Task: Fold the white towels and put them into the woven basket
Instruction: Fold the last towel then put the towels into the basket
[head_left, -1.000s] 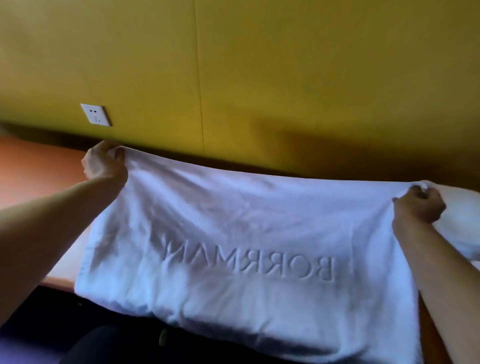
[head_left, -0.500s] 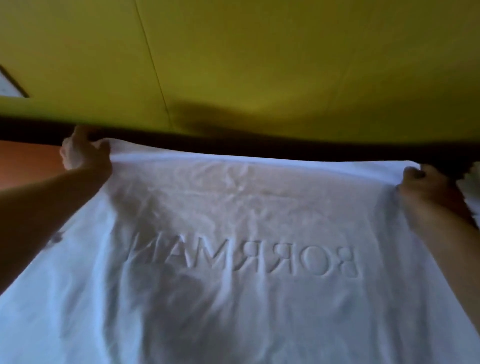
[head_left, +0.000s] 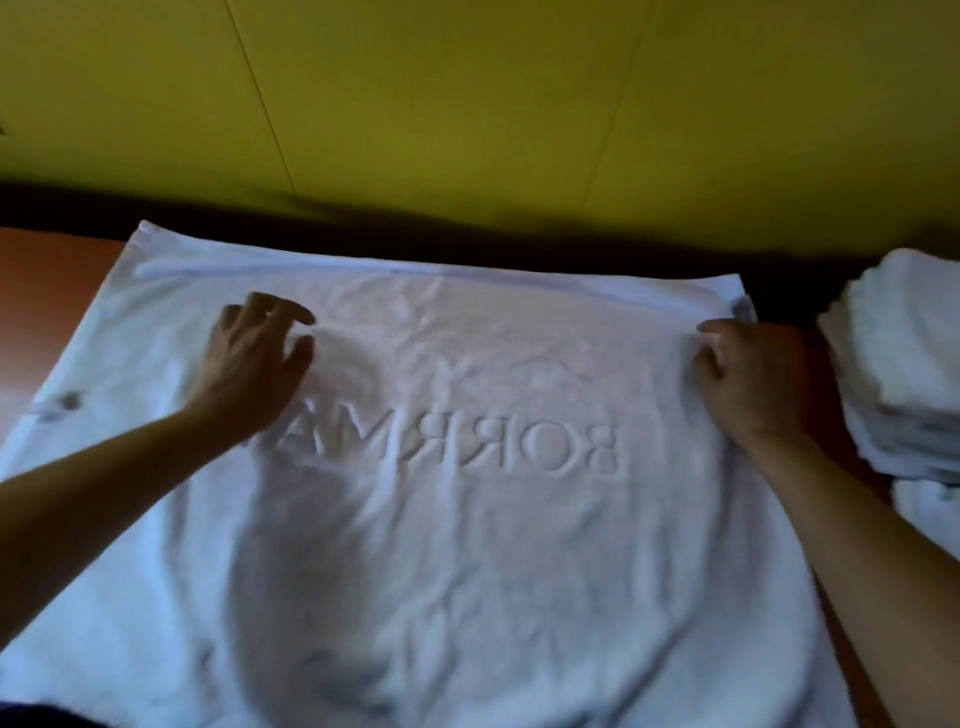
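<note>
A large white towel (head_left: 467, 519) with raised mirrored lettering lies spread flat over the table, its far edge along the wall. My left hand (head_left: 254, 358) rests on its far left part with fingers spread, holding nothing. My right hand (head_left: 748, 374) sits on the towel's right edge just short of the far corner. Its fingers are bent against the cloth, and I cannot tell whether they pinch it. The woven basket is out of view.
A stack of folded white towels (head_left: 904, 364) stands at the right, close to my right hand. The orange-brown table (head_left: 52, 270) shows at the left. A yellow wall (head_left: 467, 104) rises right behind the towel. The towel has a small dark mark (head_left: 67, 400) near its left edge.
The towel, held up by its far corners, now lies flat on the table. My left hand let go of its corner and moved inward. My right hand slid back off the corner.
</note>
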